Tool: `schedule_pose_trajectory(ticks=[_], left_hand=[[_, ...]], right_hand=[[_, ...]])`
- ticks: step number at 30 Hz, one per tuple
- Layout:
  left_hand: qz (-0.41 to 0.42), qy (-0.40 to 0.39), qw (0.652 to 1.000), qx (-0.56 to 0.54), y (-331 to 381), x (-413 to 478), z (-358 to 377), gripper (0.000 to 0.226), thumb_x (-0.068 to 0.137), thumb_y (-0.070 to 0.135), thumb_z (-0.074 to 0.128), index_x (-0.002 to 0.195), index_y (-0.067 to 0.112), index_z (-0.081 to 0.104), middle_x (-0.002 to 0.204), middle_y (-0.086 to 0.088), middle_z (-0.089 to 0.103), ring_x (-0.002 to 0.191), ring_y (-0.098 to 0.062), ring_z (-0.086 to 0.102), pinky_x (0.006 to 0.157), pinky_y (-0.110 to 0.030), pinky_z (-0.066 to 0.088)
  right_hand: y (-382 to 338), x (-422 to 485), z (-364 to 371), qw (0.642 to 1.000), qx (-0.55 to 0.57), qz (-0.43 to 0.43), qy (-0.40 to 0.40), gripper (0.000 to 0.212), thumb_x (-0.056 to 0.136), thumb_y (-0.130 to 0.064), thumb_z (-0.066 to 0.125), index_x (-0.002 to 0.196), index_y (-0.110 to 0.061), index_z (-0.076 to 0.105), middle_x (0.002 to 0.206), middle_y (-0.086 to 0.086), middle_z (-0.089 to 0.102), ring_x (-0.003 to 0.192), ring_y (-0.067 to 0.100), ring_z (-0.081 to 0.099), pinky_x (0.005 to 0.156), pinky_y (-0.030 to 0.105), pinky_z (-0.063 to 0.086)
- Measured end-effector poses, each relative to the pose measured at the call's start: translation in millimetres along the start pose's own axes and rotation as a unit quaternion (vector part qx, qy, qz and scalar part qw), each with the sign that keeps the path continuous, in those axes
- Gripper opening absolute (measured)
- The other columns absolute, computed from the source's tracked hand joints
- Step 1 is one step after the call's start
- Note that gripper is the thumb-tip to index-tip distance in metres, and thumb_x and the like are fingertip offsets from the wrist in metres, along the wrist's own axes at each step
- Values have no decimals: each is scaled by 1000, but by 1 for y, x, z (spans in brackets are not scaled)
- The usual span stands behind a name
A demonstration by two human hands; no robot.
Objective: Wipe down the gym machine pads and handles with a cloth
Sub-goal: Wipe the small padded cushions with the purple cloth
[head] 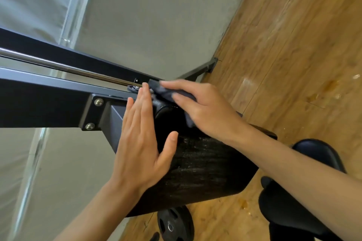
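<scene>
A black padded bench pad [201, 170] of the gym machine slopes from the lower middle up to the frame. My right hand [197, 107] presses a dark grey cloth [168, 94] flat on the top end of the pad, near a black roller [166, 115]. My left hand [141, 139] lies flat with straight fingers against the left side of the pad and roller, thumb spread onto the pad. Most of the cloth is hidden under my right hand.
The machine's black steel frame [45, 103] and a chrome guide rod [58, 66] run in from the left. A grey wall [156, 15] stands behind. A black weight plate [174, 225] lies on the wooden floor [293, 45], and another black pad [317, 154] sits at the right.
</scene>
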State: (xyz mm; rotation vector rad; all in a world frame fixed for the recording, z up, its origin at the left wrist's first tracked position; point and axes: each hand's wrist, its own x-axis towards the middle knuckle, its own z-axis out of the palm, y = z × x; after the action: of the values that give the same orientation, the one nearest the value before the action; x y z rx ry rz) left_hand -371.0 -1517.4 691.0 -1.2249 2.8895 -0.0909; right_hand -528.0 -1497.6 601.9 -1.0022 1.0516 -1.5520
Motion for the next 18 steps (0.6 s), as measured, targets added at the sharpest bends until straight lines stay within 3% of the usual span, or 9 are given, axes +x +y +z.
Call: schedule_pose_trajectory(ticks=[2, 4, 7, 9, 10, 11, 14, 16, 18], left_hand=[[-35, 4, 999, -38, -1, 1, 0, 78, 104, 48, 36, 162, -1, 18, 167, -19, 29, 159, -18, 19, 129, -49, 16], [-51, 8, 998, -45, -1, 1, 0, 74, 104, 47, 36, 162, 5, 18, 167, -18, 29, 157, 3, 6, 128, -47, 18], [-50, 8, 998, -36, -1, 2, 2, 76, 102, 45, 40, 162, 4, 20, 164, -19, 34, 150, 14, -3, 123, -51, 27], [-44, 5, 999, -26, -2, 1, 3, 78, 101, 47, 41, 161, 3, 21, 164, -18, 33, 150, 12, -3, 121, -52, 28], [-41, 6, 999, -22, -2, 2, 4, 79, 101, 48, 42, 161, 2, 21, 164, -15, 32, 151, 14, -4, 121, -49, 26], [-39, 7, 999, -20, -3, 2, 4, 79, 101, 49, 42, 161, 2, 21, 164, -13, 31, 151, 15, -5, 122, -45, 24], [-39, -2, 999, -22, -2, 1, 4, 79, 103, 52, 40, 160, 0, 24, 165, -16, 32, 153, 11, 0, 125, -43, 22], [-46, -5, 999, -23, -2, 2, 3, 80, 102, 51, 43, 160, -2, 26, 164, -17, 35, 153, 8, 5, 126, -46, 23], [-51, -2, 999, -11, -1, 3, 3, 82, 97, 46, 51, 158, -4, 29, 162, -17, 38, 153, 4, 11, 124, -50, 29]], right_hand=[[-11, 7, 9, 998, -3, -57, -8, 34, 103, -10, 55, 134, -14, 66, 130, -3, 69, 124, 3, 61, 108, 28, 48], [8, -5, 1, 998, -43, -37, 26, 32, 102, -8, 56, 130, -18, 69, 124, -8, 71, 119, 0, 62, 104, 24, 49], [58, -37, -32, 982, -116, 137, 66, 33, 103, -10, 54, 119, -34, 71, 111, -18, 71, 109, 1, 65, 98, 25, 50], [77, -44, -42, 958, -109, 253, 76, 33, 104, -12, 52, 117, -35, 72, 99, -4, 76, 99, 19, 70, 89, 35, 54], [75, -40, -40, 959, -101, 251, 83, 34, 104, -10, 52, 118, -32, 74, 97, -2, 77, 96, 18, 71, 86, 32, 56], [65, -31, -32, 968, -94, 215, 84, 35, 102, -8, 53, 120, -29, 75, 103, -7, 77, 100, 9, 70, 95, 31, 54], [7, -4, -4, 997, -39, 42, 41, 33, 102, -6, 55, 127, -21, 73, 124, -12, 72, 118, -3, 61, 107, 24, 47], [-5, 0, 4, 999, -25, -21, 27, 32, 102, -5, 56, 128, -17, 71, 119, -12, 72, 114, -3, 63, 100, 19, 49], [17, -12, -5, 998, -49, 11, 47, 32, 103, -6, 55, 126, -21, 72, 107, -20, 71, 103, -5, 66, 89, 16, 50]])
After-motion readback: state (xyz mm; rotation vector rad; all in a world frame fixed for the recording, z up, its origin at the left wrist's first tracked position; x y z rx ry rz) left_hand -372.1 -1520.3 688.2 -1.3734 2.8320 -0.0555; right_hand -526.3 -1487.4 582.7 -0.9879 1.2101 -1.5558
